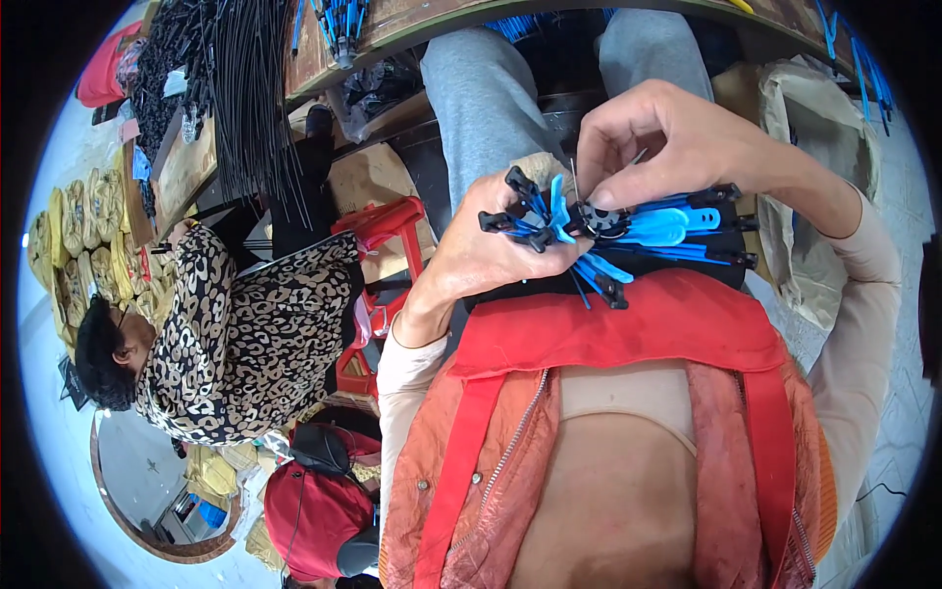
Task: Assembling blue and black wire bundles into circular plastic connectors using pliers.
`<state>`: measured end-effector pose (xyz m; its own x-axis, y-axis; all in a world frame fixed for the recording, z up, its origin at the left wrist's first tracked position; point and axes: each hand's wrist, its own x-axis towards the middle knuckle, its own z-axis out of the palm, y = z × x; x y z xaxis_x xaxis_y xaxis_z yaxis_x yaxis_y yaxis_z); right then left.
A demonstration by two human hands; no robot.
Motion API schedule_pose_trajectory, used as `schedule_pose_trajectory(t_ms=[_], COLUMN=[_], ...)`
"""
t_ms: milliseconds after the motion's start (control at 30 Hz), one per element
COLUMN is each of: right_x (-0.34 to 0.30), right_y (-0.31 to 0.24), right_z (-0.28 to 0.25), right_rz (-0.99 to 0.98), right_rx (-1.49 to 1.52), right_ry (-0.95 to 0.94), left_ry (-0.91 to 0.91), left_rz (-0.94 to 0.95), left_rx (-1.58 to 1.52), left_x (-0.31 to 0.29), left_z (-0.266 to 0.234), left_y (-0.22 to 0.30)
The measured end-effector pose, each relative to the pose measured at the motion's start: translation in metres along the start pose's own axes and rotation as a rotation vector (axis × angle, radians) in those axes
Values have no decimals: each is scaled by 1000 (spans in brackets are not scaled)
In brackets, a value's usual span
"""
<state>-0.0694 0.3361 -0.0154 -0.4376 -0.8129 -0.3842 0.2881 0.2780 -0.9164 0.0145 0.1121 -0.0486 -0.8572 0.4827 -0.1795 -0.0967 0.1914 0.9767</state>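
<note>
On my lap, my left hand (471,240) is closed around a bundle of blue strips with black plastic ends (667,226), which fan out on both sides of it. A round black hub (601,222) sits at the middle of the bundle. My right hand (677,142) comes in from the right, its thumb and forefinger bent together just above the hub. Two thin wire-like pieces stick up beside those fingertips; whether the fingers pinch them is too small to tell. The palm side of my left hand is hidden by the bundle.
A wooden bench (422,34) with more blue pieces (339,29) spans the far side. Long black rods (250,98) hang at the far left. A person in a patterned top (255,334) sits at left near a red stool (397,231). An open sack (810,177) stands at right.
</note>
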Motion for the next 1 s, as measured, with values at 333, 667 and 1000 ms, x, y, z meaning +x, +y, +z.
schedule_pose_trajectory(t_ms=[333, 667, 1000], right_x=[-1, -1, -14], right_y=[-4, 25, 44], right_z=[-5, -23, 66], right_rz=[-119, 31, -685], right_rx=[-98, 801, -60], right_ry=[-46, -268, 508], left_ry=[-20, 93, 173], left_rz=[5, -50, -68], left_rx=[-68, -148, 44], left_x=[1, -5, -22], left_z=[-1, 6, 16], left_y=[9, -2, 21])
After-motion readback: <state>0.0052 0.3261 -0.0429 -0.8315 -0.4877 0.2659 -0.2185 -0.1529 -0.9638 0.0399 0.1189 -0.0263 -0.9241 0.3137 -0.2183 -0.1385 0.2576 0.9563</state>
